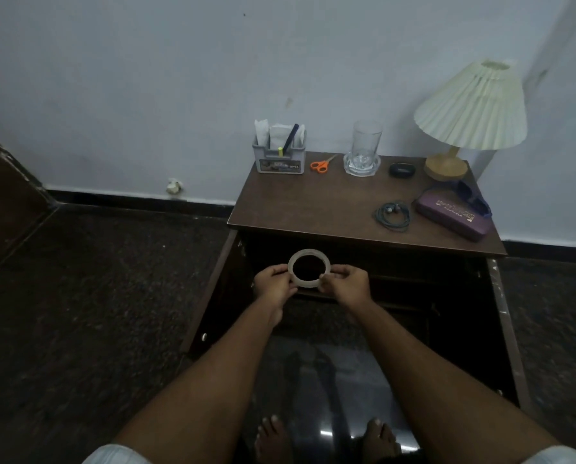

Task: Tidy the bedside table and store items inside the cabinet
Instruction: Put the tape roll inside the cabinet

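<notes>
We hold the tape roll (313,251) upright between both hands. The left hand (275,283) pinches its left rim and the right hand (345,284) pinches its right rim, so both are grasping it and neither is free. It hangs in the air just below the front edge of the bedside table (313,205), left of that edge's middle, in front of the open cabinet (397,279). To store it well, we judge we should lay it flat as it goes in and set it down well inside the opening. Left on edge, a ring like this would probably roll out. The interior is too dark for us to make out a shelf, so we should feel for a surface before letting go. The roll is a thin, pale, translucent ring with a wide hole, probably light and easy to shift. Both doors stand swung out — the left door (213,296) and the right door (504,329). On the top, an organizer (279,159) sits at the back left corner, with orange scissors (320,165) and a glass (365,140) along the back edge. The lamp (470,108) stands at the back right corner. Coiled earphones (393,212) and a purple case (450,216) lie toward the front right.
</notes>
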### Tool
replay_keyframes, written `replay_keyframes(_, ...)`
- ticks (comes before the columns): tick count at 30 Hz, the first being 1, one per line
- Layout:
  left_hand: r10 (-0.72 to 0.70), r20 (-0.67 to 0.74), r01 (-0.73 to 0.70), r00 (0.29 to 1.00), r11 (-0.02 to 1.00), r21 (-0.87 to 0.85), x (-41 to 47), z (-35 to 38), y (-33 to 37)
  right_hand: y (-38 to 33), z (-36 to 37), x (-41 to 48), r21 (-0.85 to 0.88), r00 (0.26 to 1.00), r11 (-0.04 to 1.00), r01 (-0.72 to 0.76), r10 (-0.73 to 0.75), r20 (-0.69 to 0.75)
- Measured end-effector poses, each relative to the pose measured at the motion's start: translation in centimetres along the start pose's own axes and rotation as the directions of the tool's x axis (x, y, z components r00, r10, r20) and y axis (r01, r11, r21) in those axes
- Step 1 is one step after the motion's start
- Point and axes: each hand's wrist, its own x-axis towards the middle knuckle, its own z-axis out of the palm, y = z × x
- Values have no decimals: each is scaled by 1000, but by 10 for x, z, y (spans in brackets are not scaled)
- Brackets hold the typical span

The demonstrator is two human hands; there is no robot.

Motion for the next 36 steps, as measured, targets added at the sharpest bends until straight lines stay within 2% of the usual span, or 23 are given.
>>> replay_keyframes(8, -4, -104, 4, 995, 1000, -8, 75, 15, 0, 16, 51, 75, 51, 997, 998, -24, 27, -67)
replay_keyframes(14, -43, -119, 32, 992, 995, -91, 123, 19, -5, 27, 82, 129, -183, 993, 981, -67, 47, -110)
replay_keyframes(20, -50, -96, 38, 994, 992, -124, 146, 18, -2, 23, 108, 153, -286, 994, 955, -78, 98, 54)
replay_keyframes(23, -74, -74, 58, 995, 978, -199, 149, 20, 7, 21, 119, 159, -252, 982, 963, -96, 134, 135)
replay_keyframes(26, -62, -81, 43, 995, 976, -215, 153, 23, 10, 20, 124, 162, -201, 971, 978, -58, 102, 216)
replay_keyframes(32, -82, -119, 58, 989, 979, -196, 159, 28, 11, 22, 125, 165, -196, 986, 980, 25, 8, 166)
replay_keyframes(36, -79, -158, 57, 984, 988, -141, 157, 30, 15, 26, 122, 163, -257, 980, 964, 63, -11, 198)
